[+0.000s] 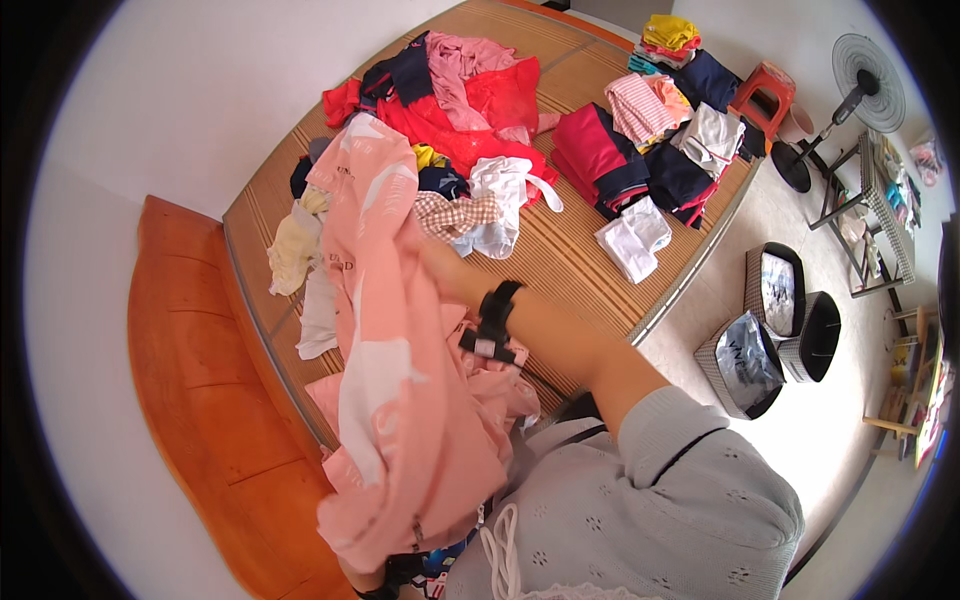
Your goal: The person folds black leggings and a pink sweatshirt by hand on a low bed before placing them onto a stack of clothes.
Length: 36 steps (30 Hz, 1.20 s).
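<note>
A large pink cloth [385, 330] with white patches and dark print stretches in front of me, raised over the near part of the mat. My right arm reaches across it, a black strap on the wrist, and my right hand [432, 262] is closed on the cloth's far part; folds cover the fingertips. At the lower left, my left hand [338, 535] grips the near end, blurred and mostly covered by fabric. Beside the cloth lie a checked brown piece [455, 217], a white strappy garment [497, 205] and a cream garment [296, 245].
A loose heap of red clothes [490, 100] lies at the far side of the woven mat [580, 280]. Folded stacks [600, 150] stand at its right. An orange wooden headboard [190, 370] borders the left. Baskets [735, 375], a fan [868, 85] and a red stool [765, 92] stand on the floor.
</note>
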Each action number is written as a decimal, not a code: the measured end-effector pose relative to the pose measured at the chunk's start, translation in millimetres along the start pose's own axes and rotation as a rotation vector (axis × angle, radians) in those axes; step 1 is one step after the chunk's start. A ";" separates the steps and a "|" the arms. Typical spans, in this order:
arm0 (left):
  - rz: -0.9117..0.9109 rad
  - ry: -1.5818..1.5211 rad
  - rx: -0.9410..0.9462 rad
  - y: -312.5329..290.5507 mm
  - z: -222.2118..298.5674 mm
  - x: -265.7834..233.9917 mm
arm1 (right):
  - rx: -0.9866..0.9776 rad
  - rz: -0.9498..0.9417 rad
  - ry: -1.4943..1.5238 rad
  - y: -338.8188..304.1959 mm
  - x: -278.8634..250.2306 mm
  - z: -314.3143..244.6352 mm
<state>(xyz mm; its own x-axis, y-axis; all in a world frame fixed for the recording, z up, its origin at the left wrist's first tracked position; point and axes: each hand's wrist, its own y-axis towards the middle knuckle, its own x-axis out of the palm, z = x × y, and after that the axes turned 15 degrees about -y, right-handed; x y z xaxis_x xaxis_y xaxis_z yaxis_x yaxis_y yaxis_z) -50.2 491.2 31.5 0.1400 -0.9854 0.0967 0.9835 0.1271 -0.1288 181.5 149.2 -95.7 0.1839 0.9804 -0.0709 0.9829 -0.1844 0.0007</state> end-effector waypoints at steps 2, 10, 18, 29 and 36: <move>-0.041 0.009 -0.025 10.2 2.0 0.3 | -0.020 0.286 -0.396 12.0 -40.4 -39.6; -0.534 0.359 -0.500 72.0 -41.7 4.3 | -0.528 0.220 -0.753 -182.2 -164.4 -172.9; -0.785 0.706 -0.286 98.6 -48.2 82.7 | -0.020 -0.084 -0.630 -241.1 -95.5 -61.4; -0.777 0.670 -0.230 42.4 -66.4 191.8 | 0.124 -0.042 -0.165 -221.8 -72.9 -18.0; -0.967 0.582 0.219 26.8 -32.7 168.0 | 1.027 -0.180 0.704 -161.3 -86.1 85.8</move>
<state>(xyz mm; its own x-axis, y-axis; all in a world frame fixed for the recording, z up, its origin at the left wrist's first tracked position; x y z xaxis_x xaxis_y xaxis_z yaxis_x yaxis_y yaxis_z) -4.0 325.4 12.0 -0.7024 -0.5774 -0.4163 0.6575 -0.7503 -0.0687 6.1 88.6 -175.2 0.3259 0.7634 0.5577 0.5901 0.2967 -0.7508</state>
